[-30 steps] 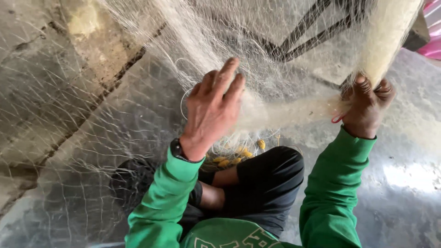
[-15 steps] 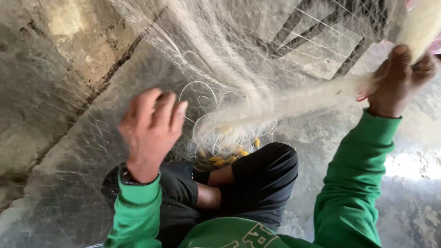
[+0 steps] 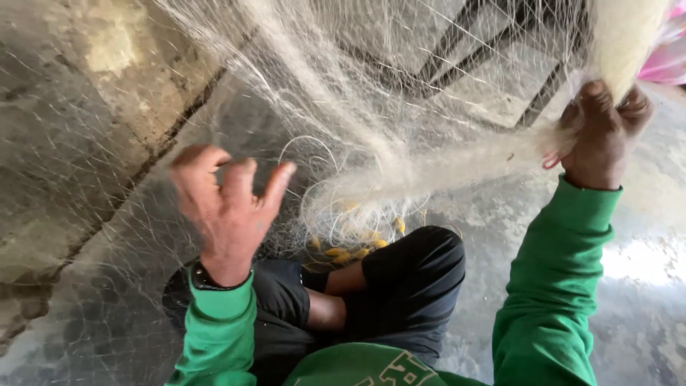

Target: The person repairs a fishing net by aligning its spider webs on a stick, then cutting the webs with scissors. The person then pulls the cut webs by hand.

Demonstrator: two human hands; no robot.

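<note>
My legs: I sit cross-legged on the floor in black trousers (image 3: pixel 411 286), my green long sleeves (image 3: pixel 550 286) at the bottom of the view.
My left hand: my left hand (image 3: pixel 229 204) is raised in front of me, fingers spread and loosely curled, wide open; it grips nothing, though the thin mesh hangs right at the fingertips, and I cannot tell whether it touches them. A dark band (image 3: pixel 207 279) circles the wrist.
Small yellow floats: a cluster of small yellow floats (image 3: pixel 354 246) lies just past my knees, tangled in coiled pale line, under the bunched part of the net.
Fishing net: the fine white translucent fishing net (image 3: pixel 371 121) drapes across nearly the whole view, spread thin on the left and gathered into a thick pale rope-like bundle running up to the right.
My right hand: my right hand (image 3: pixel 600 136) is lifted high on the right, closed tight around that gathered bundle of net.
Floor: the grey concrete floor (image 3: pixel 86 121) lies behind the mesh, with a dark crack running diagonally.
</note>
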